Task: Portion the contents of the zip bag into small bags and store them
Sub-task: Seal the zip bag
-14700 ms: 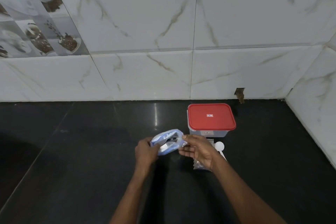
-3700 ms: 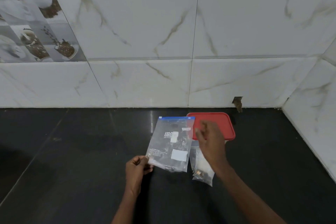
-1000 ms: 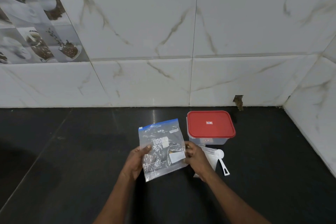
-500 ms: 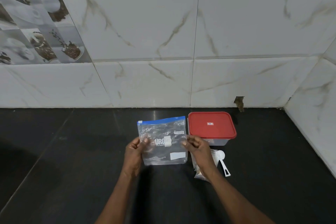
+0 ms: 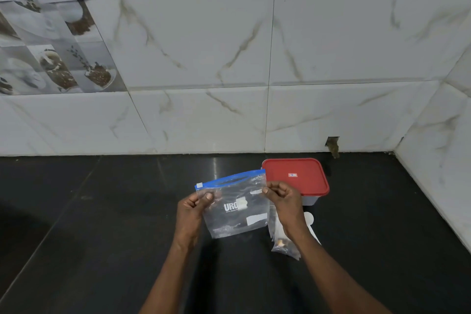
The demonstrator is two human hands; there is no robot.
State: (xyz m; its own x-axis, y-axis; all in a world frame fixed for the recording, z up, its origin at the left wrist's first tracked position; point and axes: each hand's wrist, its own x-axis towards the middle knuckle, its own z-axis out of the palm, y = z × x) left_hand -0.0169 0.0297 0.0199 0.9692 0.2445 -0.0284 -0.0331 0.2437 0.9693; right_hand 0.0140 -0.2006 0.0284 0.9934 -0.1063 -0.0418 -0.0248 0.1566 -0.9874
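1. Just left of the box [image 5: 295, 178], the zip bag [image 5: 235, 208] hangs upright, off the counter [image 5: 102, 237], with the strip [image 5: 229, 181] on top. This likely lets the contents settle low and the mouth be pulled apart.
2. Left hand [image 5: 193, 208] pinches the bag's left edge under the strip, thumb in front. Right hand [image 5: 283, 199] pinches the right edge, other fingers curled.
3. Strip bows upward; sealed or not, cannot tell. Contents barely visible.
4. In front of the box: small bags [image 5: 284, 247], stacked under the right wrist, probably staged for filling. Scoop [image 5: 309, 219] beside them.
5. Count: zip bag 1; box 1, shut; scoop 1; small bags several, number unclear.
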